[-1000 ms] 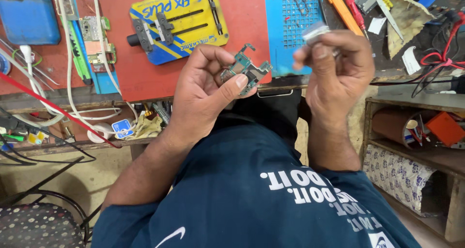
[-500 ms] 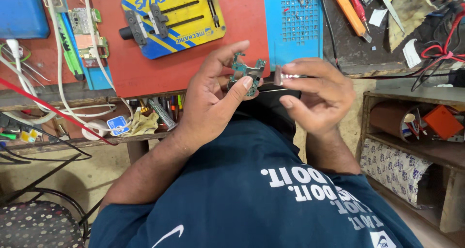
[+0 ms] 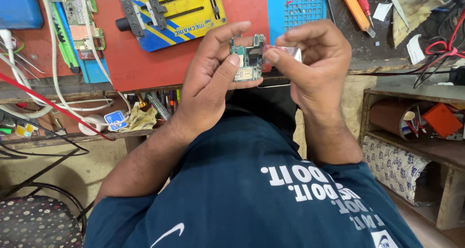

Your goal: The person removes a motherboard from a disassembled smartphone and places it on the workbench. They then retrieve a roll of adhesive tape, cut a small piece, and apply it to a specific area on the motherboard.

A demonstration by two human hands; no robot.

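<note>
Since a second ago both hands have closed in on each other at the centre of the frame — the right hand (image 3: pixel 317 64), which stood apart with a small pale piece, now sits just beside the board (image 3: pixel 248 59), and the board shows its flat face instead of an edge. Left hand (image 3: pixel 213 78) pinches the small green board between thumb and fingers, held upright above the table's (image 3: pixel 145 69) red near edge. Right hand's grip is closed on a small pale strip (image 3: pixel 289 49), fingertips touching the board's right side; what the strip is cannot be told through the blur.

Upper left of centre lies a yellow and blue holder (image 3: pixel 169 13) on the red mat. A blue perforated pad (image 3: pixel 295 6) lies at top centre, behind the hands. An orange-handled tool (image 3: pixel 353 6) rests at upper right — white cables (image 3: pixel 53 64) trail down the left side.
</note>
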